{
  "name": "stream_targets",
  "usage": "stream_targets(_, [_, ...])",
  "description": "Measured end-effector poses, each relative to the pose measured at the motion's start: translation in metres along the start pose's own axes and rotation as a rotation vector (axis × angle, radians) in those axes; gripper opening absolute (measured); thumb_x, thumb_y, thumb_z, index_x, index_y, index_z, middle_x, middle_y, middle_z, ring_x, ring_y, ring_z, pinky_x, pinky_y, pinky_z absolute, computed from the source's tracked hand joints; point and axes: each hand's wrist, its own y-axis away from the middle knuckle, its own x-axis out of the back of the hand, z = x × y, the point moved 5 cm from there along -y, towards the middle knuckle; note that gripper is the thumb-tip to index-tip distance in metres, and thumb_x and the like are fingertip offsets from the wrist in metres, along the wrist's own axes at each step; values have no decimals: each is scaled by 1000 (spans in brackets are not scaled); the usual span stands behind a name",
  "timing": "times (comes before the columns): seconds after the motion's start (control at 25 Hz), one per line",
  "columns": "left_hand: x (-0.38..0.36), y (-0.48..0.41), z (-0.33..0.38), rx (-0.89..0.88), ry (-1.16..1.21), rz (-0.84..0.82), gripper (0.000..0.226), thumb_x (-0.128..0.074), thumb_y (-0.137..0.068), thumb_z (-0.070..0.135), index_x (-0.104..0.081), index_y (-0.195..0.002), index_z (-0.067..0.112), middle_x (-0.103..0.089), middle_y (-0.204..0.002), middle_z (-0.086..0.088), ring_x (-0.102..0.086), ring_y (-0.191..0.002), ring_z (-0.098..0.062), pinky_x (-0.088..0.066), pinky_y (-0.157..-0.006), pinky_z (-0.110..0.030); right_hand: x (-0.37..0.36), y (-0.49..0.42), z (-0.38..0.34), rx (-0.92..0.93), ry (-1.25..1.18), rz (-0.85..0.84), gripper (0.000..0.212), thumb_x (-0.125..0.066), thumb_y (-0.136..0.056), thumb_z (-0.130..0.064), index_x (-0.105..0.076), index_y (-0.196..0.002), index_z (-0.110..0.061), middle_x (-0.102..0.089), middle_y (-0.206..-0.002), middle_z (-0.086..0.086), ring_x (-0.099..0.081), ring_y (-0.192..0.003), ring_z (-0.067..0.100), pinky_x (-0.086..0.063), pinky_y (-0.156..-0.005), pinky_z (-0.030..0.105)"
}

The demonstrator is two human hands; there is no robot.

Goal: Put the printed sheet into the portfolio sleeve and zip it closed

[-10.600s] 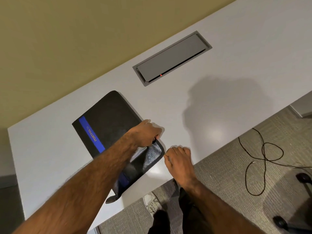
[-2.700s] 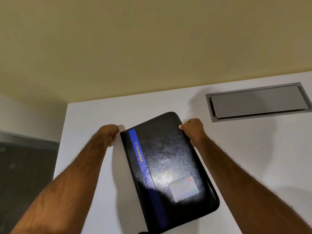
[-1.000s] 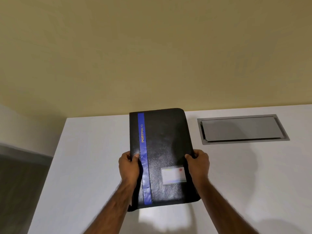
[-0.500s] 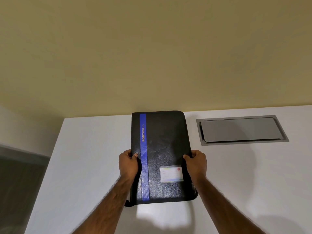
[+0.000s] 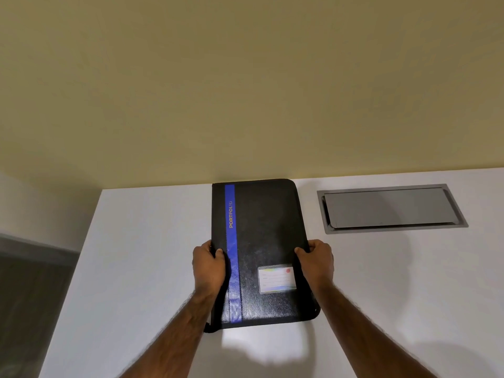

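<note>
Hands [image 5: 208,268] [image 5: 316,261] grip closed portfolio's [image 5: 261,241] side edges.

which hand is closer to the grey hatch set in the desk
Right. The right hand grips the folder's right edge, just below and left of the hatch. The left hand grips the opposite edge, with the folder between it and the hatch.

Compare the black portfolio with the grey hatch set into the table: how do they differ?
The portfolio is black with a blue stripe; the hatch is plain grey. The portfolio is gripped by the left hand and right hand; the hatch sits untouched, recessed in the table. Both are rectangular.
</note>
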Motion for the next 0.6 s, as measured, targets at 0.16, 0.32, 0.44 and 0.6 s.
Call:
stream_targets(0.16, [-6,20,13,-315,-309,-16,54,-55,-97,28,-41,-148,16,-43,-151,-6,-40,-139,-24,-34,-117,-38,-1,7,-6,124,161,2,40,-63,-93,-32,-55,-130,-19,-58,-125,6,-59,-111,27,-53,-95,44])
stream_targets(0.32, [-31,40,3,-541,-702,-175,72,-28,-101,56,-5,-161,23,5,-168,3,3,-156,-21,-7,-127,-38,-11,22,-15,446,544,-9,59,-50,-98,-44,-35,-150,-22,-36,-154,10,-38,-140,30,-40,-109,46])
stream_targets(0.44, [-38,46,-8,-593,-862,-220,71,-5,-100,59,0,-161,23,11,-167,0,11,-155,-22,0,-127,-40,-26,30,-10,606,719,-102,68,-29,-100,-59,-22,-157,-23,-8,-168,8,-8,-155,31,-19,-122,49])
stream_targets(0.6, [-39,48,-10,-565,-909,-239,79,11,-93,62,5,-160,22,14,-167,-2,15,-154,-23,-1,-127,-43,-35,30,3,675,818,-175,80,-9,-94,-70,-6,-160,-25,10,-167,4,12,-153,27,-4,-124,50])
